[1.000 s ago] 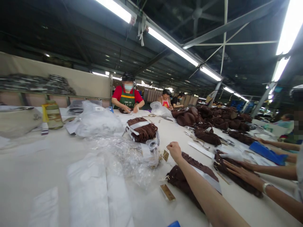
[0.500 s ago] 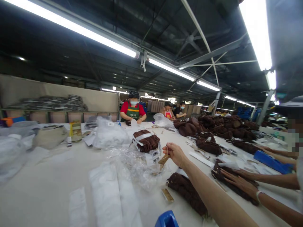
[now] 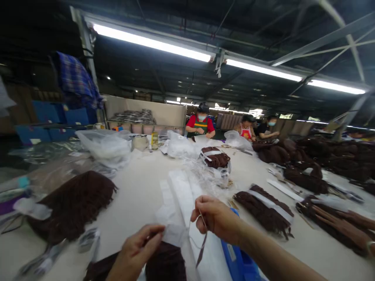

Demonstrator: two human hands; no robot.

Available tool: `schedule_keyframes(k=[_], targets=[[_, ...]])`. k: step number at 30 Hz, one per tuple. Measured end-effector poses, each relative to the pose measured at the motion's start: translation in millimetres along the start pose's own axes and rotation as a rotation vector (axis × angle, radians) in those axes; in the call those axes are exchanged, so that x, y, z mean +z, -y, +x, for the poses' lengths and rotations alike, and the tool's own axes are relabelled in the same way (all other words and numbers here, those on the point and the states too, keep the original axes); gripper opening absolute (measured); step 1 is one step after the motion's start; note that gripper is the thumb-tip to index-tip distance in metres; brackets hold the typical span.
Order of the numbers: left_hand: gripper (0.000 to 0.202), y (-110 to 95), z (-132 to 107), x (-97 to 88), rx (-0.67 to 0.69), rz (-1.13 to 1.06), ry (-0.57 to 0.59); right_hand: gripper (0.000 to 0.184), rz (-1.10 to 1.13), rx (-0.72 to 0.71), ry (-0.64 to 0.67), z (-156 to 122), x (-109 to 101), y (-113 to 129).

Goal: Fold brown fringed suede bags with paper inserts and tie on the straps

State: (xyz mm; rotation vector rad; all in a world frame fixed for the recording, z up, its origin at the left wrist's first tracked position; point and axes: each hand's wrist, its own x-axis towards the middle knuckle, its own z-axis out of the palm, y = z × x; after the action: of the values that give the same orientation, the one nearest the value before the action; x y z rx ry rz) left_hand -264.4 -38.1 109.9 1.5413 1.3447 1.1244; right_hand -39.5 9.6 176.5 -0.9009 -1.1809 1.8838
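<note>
My right hand is closed with the fingertips pinching a thin looped string, from which a narrow brown tag hangs. To its left, my left hand pinches the edge of a piece of white paper between thumb and fingers. Directly below that paper lies a folded dark brown textile, partly hidden by my left hand and cut off by the bottom edge. Flat white sheets lie behind and under both hands.
A blue plastic holder sits under my right forearm. Brown fringed textiles lie at left and right, one with a white band. At far right, a co-worker's hands press on another bundle. Clear plastic bags sit toward the back.
The view has swung left and downward. My right hand has drawn back from the plastic-covered pile with the string and tag. My left hand has come into view on the paper.
</note>
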Motion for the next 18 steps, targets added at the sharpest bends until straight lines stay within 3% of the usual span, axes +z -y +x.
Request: schedule_keyframes(k=[3,6,13,18], targets=[[0.061,-4.4,-5.5,19.8,-0.166,-0.283,0.3,0.027,-0.024,0.047,0.042,-8.5,25.6,-18.4],[0.06,-4.6,-17.2,34.2,-0.237,-0.421,0.421,0.028,-0.051,0.066,0.068,-14.6,41.0,-27.9],[0.037,7.6,-48.1,26.5,-0.319,-0.541,0.508,0.027,-0.091,0.084,0.072,-23.4,53.1,-33.2],[0.036,15.2,-59.1,24.2,-0.371,-0.705,0.503,0.027,-0.112,0.066,0.069,-28.3,57.3,-41.7]])
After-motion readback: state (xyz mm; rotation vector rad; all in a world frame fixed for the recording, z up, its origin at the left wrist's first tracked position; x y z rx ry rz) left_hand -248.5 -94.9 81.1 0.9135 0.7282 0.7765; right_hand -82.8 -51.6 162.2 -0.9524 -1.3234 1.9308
